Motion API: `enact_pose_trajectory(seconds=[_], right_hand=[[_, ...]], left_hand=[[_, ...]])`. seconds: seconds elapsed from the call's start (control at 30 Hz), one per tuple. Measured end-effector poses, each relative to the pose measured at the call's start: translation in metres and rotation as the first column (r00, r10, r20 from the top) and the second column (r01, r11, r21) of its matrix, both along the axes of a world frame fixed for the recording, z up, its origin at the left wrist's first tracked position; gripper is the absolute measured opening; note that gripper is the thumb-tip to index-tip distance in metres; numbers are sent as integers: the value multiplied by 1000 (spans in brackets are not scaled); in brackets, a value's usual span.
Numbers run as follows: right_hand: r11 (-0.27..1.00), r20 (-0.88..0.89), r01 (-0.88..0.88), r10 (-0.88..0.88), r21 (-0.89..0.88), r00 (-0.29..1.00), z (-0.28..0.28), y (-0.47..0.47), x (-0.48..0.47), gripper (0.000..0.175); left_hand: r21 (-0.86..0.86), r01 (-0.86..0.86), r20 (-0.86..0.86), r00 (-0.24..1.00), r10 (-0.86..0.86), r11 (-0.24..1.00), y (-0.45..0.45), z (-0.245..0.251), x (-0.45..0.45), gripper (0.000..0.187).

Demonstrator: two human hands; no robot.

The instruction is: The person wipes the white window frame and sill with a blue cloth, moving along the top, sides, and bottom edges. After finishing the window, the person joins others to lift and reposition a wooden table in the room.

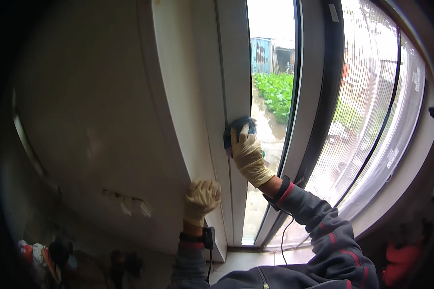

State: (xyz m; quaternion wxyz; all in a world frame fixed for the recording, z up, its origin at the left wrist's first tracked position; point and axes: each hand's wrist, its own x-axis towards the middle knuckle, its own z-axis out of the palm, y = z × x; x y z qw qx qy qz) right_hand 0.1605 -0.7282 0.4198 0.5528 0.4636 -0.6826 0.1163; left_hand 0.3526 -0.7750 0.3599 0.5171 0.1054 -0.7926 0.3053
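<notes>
My right hand [249, 155], in a cream rubber glove, presses a dark blue cloth [227, 139] against the white window frame [235, 90], beside the narrow glass pane [275, 104]. Lower and to the left, my left hand [202, 197], in a matching glove, rests with curled fingers at the edge of the white window reveal [181, 141]. Nothing shows in the left hand. Both wrists carry black bands with cables.
A pleated insect screen [358, 94] and sheer plastic film stand at the right. A light tiled sill [260, 259] lies below the frame. Hooks [124, 197] are on the wall at left. Dark and red objects [401, 260] sit in the lower corners.
</notes>
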Motion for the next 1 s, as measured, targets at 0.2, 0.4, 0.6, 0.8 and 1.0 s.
enact_pose_trajectory(seconds=[0.2,0.4,0.6,0.8,1.0], right_hand=[[890,401,-374,253,262,881,74,46,8,30],[862,-405,-439,318,-254,857,277,21,-12,31],[847,-329,-368,246,-385,912,300,-31,-16,25],[963,-222,-96,39,-253,974,179,-31,-9,34],[988,-248,-125,98,-93,964,61,-16,-12,52]], left_hand=[[120,52,37,998,-57,991,-2,-5,-2,11],[2,-31,-19,999,31,1000,-8,-11,-5,6],[-11,-58,-42,997,57,998,-6,-7,-3,7],[105,-106,60,993,100,989,-15,-25,-7,12],[762,645,-564,702,-435,53,-18,-31,-10,13]])
